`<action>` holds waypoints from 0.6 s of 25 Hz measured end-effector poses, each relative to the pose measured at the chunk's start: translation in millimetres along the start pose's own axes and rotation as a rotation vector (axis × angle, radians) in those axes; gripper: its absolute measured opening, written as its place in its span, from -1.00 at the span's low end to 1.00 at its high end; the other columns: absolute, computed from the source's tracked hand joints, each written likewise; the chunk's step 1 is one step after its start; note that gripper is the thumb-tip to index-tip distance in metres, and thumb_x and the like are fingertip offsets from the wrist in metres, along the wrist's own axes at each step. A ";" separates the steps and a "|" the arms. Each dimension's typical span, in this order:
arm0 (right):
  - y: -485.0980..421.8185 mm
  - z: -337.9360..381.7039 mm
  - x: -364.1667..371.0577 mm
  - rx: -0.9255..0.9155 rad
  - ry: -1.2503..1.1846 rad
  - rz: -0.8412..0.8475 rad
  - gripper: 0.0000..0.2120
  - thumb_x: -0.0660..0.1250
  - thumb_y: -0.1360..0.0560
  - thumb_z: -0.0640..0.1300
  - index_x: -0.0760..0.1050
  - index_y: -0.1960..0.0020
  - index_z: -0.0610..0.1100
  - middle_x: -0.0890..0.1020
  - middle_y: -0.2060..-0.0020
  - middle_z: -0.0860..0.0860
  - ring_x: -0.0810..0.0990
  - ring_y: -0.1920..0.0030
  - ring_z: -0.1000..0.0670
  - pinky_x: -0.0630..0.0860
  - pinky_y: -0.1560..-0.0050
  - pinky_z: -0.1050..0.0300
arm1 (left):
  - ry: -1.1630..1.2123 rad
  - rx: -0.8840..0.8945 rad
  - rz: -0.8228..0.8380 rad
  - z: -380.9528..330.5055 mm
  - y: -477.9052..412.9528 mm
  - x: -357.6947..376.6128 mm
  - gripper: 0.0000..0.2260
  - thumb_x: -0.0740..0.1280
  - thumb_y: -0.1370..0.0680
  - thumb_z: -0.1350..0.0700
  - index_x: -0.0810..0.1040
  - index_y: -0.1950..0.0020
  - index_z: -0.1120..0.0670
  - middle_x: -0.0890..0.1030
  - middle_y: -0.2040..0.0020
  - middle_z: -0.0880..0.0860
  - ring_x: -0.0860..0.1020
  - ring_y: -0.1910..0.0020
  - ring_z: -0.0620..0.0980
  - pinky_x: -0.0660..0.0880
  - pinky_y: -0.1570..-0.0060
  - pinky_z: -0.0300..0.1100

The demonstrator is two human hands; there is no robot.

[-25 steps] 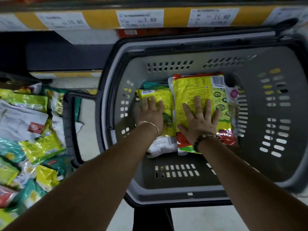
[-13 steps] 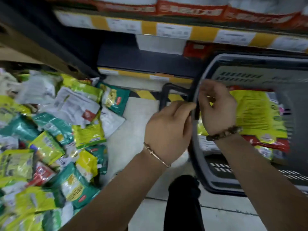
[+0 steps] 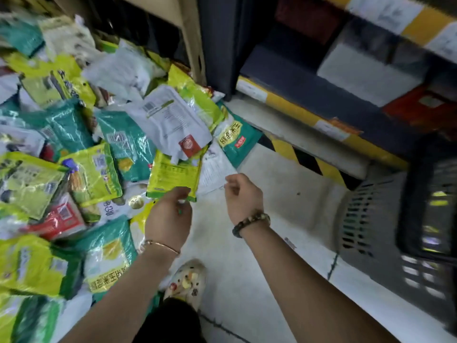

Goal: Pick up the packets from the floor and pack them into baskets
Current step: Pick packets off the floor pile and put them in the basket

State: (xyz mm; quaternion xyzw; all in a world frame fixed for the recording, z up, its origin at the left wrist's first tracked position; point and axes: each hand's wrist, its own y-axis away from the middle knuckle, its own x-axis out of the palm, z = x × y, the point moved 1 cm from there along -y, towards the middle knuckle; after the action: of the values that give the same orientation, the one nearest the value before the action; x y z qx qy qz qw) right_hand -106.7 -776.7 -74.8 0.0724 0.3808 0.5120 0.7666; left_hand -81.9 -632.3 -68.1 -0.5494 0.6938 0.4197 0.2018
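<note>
Cream shoe [image 3: 186,280] nearest, on pale floor [image 3: 222,256]; just past it the left hand [image 3: 170,215] pinches the near edge of a yellow-green packet [image 3: 173,173], fingers curled onto it, at the right edge of the packet pile [image 3: 74,157] covering the floor on the left. Right hand [image 3: 243,194] hovers just right of that packet, fingers loosely curled, holding nothing, near a white packet [image 3: 215,169]. Grey basket [image 3: 358,219] on the floor at right, well apart from both hands, blurred; shelf [image 3: 333,102] with yellow strips runs along the far right.
</note>
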 end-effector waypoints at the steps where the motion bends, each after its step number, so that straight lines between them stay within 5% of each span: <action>1: -5.5 -13.1 17.0 0.038 0.007 0.011 -0.76 0.21 -0.55 -0.24 0.52 -0.17 -0.15 0.63 -0.06 -0.12 0.57 -0.11 -0.09 0.44 -0.08 0.16 | 0.039 -0.059 -0.035 20.9 -11.2 7.4 -0.72 0.27 -0.49 0.28 0.57 -0.16 0.08 0.65 -0.05 0.12 0.60 0.00 0.16 0.45 0.07 -0.12; 7: -51.7 -67.9 113.8 0.173 -0.034 0.166 -0.68 0.27 -0.52 -0.16 0.41 -0.27 -0.11 0.57 -0.10 -0.07 0.53 -0.14 -0.09 0.41 -0.12 0.14 | 0.181 -0.095 -0.231 105.6 -81.4 43.4 -0.74 0.26 -0.48 0.29 0.58 -0.14 0.12 0.63 -0.05 0.08 0.57 -0.04 0.09 0.39 0.04 -0.20; 11: -93.4 -59.3 165.8 0.199 -0.166 0.134 -0.39 0.42 -0.42 0.04 0.28 -0.37 -0.13 0.48 -0.25 -0.11 0.47 -0.24 -0.13 0.41 -0.22 0.02 | 0.294 -0.048 -0.315 131.8 -113.5 46.2 -0.74 0.24 -0.49 0.31 0.58 -0.11 0.12 0.56 0.07 -0.02 0.51 0.08 -0.01 0.35 0.09 -0.27; 15: -116.5 -43.4 173.4 0.415 -0.213 0.103 -0.17 0.47 -0.34 0.17 0.26 -0.42 -0.23 0.40 -0.36 -0.16 0.41 -0.33 -0.17 0.40 -0.25 -0.03 | 0.361 -0.047 -0.257 134.0 -116.2 40.6 -0.76 0.24 -0.49 0.31 0.57 -0.10 0.13 0.59 0.06 0.05 0.54 0.07 0.05 0.43 0.07 -0.17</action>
State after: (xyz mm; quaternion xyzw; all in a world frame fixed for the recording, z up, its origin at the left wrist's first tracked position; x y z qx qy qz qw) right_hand -18.0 -697.4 -251.9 0.3013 0.3907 0.4507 0.7439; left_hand -10.7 -553.8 -215.9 -0.7042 0.6329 0.3012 0.1133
